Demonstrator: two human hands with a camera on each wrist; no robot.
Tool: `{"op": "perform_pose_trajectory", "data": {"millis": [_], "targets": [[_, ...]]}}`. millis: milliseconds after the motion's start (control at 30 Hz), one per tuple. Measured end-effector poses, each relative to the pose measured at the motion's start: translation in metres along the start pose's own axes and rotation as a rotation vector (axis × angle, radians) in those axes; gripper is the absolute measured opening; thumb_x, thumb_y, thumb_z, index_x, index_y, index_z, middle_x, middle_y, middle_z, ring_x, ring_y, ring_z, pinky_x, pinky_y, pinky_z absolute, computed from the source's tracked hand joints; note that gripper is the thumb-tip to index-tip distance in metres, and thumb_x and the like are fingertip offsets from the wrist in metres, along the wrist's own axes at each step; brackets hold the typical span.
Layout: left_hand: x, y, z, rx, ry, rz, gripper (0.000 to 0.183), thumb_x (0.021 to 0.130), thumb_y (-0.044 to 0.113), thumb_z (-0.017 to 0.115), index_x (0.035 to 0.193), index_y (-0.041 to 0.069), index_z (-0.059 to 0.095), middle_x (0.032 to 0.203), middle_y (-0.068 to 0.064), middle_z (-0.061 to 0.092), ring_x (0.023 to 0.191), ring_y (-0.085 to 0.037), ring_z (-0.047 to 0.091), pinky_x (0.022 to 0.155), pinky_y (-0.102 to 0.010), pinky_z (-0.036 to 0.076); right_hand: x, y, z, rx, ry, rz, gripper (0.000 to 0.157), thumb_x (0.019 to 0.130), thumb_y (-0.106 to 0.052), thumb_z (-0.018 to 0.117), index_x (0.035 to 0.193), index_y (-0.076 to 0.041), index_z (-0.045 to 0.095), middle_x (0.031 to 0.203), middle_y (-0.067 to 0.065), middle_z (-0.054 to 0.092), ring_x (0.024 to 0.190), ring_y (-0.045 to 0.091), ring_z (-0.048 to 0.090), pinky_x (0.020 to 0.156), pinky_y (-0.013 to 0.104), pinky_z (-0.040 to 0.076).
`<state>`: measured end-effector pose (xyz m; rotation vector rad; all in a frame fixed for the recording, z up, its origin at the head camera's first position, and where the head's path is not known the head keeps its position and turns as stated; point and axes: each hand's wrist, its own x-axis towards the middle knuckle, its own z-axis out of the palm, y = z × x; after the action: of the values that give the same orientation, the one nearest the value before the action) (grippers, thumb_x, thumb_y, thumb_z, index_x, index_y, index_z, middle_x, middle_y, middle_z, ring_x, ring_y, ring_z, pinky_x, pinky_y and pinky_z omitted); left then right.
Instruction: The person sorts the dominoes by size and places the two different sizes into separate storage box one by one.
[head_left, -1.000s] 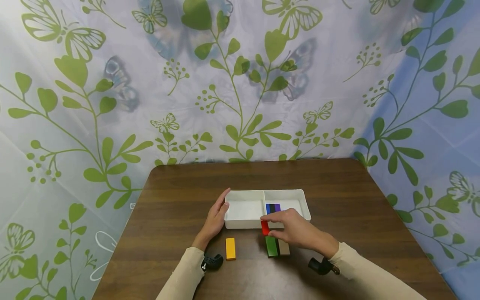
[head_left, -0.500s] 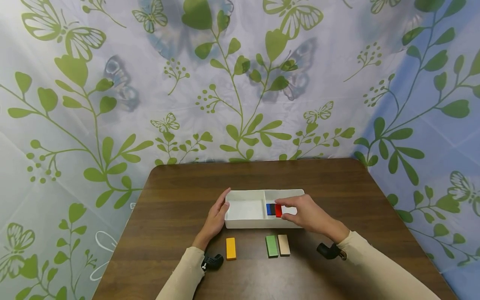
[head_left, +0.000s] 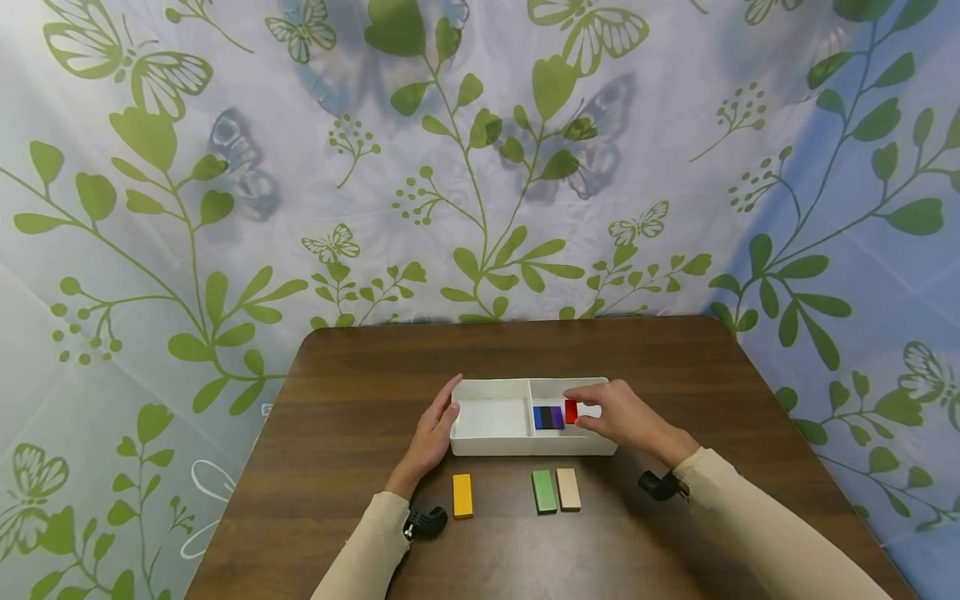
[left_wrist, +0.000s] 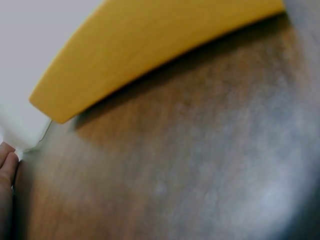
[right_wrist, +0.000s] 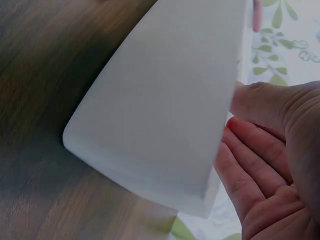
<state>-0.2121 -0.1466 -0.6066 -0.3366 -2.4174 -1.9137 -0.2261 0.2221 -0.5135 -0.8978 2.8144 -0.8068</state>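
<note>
Over the right compartment of a white two-part tray, my right hand pinches a red block between thumb and fingers. Just left of it, a blue block, a black block and a purple block stand side by side against the divider. The left compartment holds nothing. My left hand rests with extended fingers along the tray's left end. In the right wrist view the tray's wall hides the block and the tips of my right hand.
On the wooden table, a yellow block lies in front of the tray's left half. A green block and a beige block lie before its right half. A patterned cloth hangs behind.
My right hand has carried the red block from in front of the tray into the right compartment, then rightward, uncovering the purple block. The left hand stays at the tray's end.
</note>
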Motion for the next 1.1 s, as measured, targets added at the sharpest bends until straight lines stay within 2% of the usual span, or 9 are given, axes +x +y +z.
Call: {"op": "perform_pose_trajectory", "data": {"millis": [200,367,567,733,1100], "targets": [[0.001,-0.004,-0.004,-0.016,-0.017,0.006,0.053,0.118,0.013,0.045,0.17,0.015,0.04,0.178,-0.004,0.036,0.166,-0.03,0.033,0.134,-0.063,0.025,0.008,0.005,0.005,-0.056,-0.043,0.011,0.05,0.093,-0.01,0.088,0.141,-0.004,0.074,0.138,0.013,0.076,0.118,0.034,0.077,0.1,0.052,0.064],[0.0,-0.002,-0.001,0.001,-0.004,0.002,0.053,0.118,0.012,0.042,0.171,0.013,0.038,0.179,-0.006,0.035,0.166,-0.032,0.031,0.135,-0.064,0.022,0.016,0.011,0.011,-0.105,-0.096,0.005,0.048,0.094,-0.014,0.087,0.141,-0.006,0.075,0.139,0.011,0.077,0.124,0.032,0.075,0.106,0.054,0.061],[-0.004,0.01,0.003,-0.006,0.001,-0.007,0.053,0.119,0.009,0.039,0.171,0.009,0.036,0.179,-0.01,0.033,0.167,-0.037,0.027,0.135,-0.066,0.017,0.022,0.019,0.017,-0.153,-0.126,-0.019,0.044,0.094,-0.014,0.088,0.136,-0.007,0.078,0.131,0.011,0.08,0.121,0.032,0.076,0.106,0.055,0.061],[-0.006,0.018,0.004,0.003,0.016,-0.011,0.052,0.119,0.009,0.039,0.171,0.011,0.038,0.179,-0.009,0.035,0.167,-0.036,0.029,0.135,-0.065,0.019,0.027,0.021,0.021,-0.188,-0.133,-0.029,0.041,0.093,-0.014,0.088,0.132,-0.007,0.08,0.126,0.01,0.081,0.116,0.029,0.077,0.105,0.052,0.062],[0.001,0.0,0.001,0.002,0.016,-0.021,0.053,0.118,0.008,0.04,0.171,0.012,0.038,0.179,-0.009,0.034,0.167,-0.036,0.03,0.135,-0.065,0.019,0.035,0.018,0.023,-0.238,-0.147,-0.077,0.039,0.089,-0.008,0.089,0.127,-0.004,0.081,0.121,0.01,0.082,0.111,0.028,0.078,0.102,0.049,0.063]]}}
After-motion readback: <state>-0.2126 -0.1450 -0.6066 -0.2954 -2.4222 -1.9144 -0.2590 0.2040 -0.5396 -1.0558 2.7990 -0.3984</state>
